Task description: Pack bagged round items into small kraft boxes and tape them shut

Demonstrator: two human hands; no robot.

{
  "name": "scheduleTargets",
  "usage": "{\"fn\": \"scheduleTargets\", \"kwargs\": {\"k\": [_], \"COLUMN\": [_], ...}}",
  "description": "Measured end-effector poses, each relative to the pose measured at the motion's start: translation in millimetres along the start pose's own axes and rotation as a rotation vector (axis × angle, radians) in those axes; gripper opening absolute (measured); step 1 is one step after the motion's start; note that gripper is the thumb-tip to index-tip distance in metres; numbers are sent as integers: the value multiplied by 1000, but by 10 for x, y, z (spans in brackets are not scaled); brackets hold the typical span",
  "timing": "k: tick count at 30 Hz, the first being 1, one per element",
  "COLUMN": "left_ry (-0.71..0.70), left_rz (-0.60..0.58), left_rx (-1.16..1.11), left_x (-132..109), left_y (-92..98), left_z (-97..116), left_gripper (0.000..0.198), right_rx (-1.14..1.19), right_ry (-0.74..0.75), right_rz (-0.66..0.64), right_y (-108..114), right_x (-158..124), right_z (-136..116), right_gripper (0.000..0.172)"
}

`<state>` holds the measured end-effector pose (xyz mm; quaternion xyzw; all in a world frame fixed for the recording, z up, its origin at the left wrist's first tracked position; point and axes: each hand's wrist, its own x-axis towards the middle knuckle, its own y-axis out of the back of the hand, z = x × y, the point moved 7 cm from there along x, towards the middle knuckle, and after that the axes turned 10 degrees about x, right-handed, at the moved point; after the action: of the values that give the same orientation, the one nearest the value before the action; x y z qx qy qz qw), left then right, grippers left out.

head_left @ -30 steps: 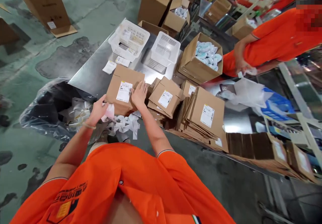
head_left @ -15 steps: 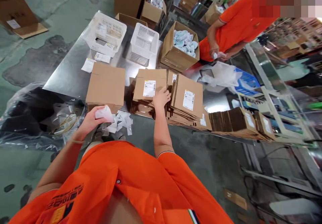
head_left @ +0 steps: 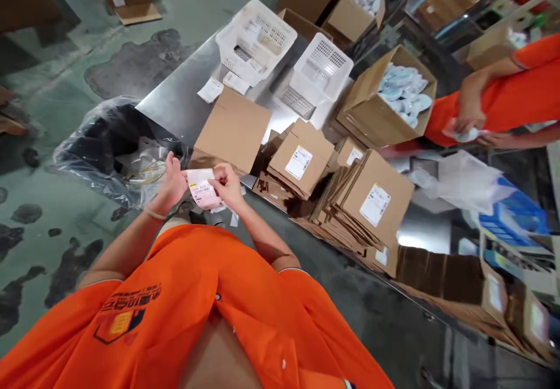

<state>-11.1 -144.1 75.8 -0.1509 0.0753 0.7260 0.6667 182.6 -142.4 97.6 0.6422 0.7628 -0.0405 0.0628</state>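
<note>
My left hand (head_left: pixel 172 185) and my right hand (head_left: pixel 226 185) both pinch a small pinkish-white printed sheet (head_left: pixel 202 189), probably a label, holding it up between them. Just beyond it lies a flat, unlabelled cardboard mailer box (head_left: pixel 231 130) on the steel table (head_left: pixel 175 109). Right of my right hand stands a pile of flat mailer boxes with white shipping labels (head_left: pixel 300 161). A larger stack of them (head_left: pixel 371 202) sits further right. Loose white scraps lie below my hands, partly hidden by them.
A black bin bag (head_left: pixel 100 138) with white waste sits left of the table. Two white plastic baskets (head_left: pixel 256 42) stand at the far end, beside an open carton of blue-white packets (head_left: pixel 387 100). A co-worker's hands (head_left: pixel 470 123) hold something white at the right.
My right hand has left the box stack and joined my left hand on the sheet, which now lies flatter. The view has swung, shifting the table and boxes to the right.
</note>
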Motion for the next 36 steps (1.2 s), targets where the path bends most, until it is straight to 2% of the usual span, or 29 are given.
{"fn": "scheduleTargets", "kwargs": {"k": [3,6,8,12,15,17,19,22,24,26,27,29,30,32,34,36], "left_ry": [-15,-15,-8,-50,-27,50,135,212,248,280,284,243,200,77,-75,-187], "left_rz": [-86,-174,-169,-117,-200,-315,-391,-366,-346,-367,-380,-370,-344,-260,-151,-46], "left_rx": [25,105,129,241,256,223,180,109,79,96,131,216,255,334,421,516], "left_x": [-229,-301,-231,17,160,202,210,216,204,166,143,116,117,162,263,402], "left_y": [-131,-258,-300,-361,-439,-511,-569,-601,-592,-532,-473,-292,-189,-7,87,82], "left_z": [24,60,86,150,88,-32,-166,-352,-504,-683,-767,-860,-849,-690,-371,-12], "left_gripper": [102,84,71,66,61,58,58,65,67,64,60,56,56,56,49,46], "right_rx": [-5,-77,-169,-410,-509,-556,-606,-669,-698,-725,-744,-801,-838,-910,-957,-983], "right_ry": [7,3,52,206,270,269,217,85,4,-24,-12,50,87,142,152,96], "right_rz": [-24,-15,36,137,252,364,459,512,498,511,537,569,542,384,203,187], "right_y": [-51,-47,1,109,303,531,791,1098,1178,1158,1114,941,810,505,299,367], "right_x": [68,88,52,-95,-16,239,635,1254,1519,1604,1587,1500,1461,1426,1414,1378], "right_z": [-68,-94,-147,-325,-504,-653,-777,-838,-786,-715,-688,-650,-630,-569,-508,-486], "right_gripper": [20,15,13,14,17,17,14,10,9,15,24,45,54,64,68,69]}}
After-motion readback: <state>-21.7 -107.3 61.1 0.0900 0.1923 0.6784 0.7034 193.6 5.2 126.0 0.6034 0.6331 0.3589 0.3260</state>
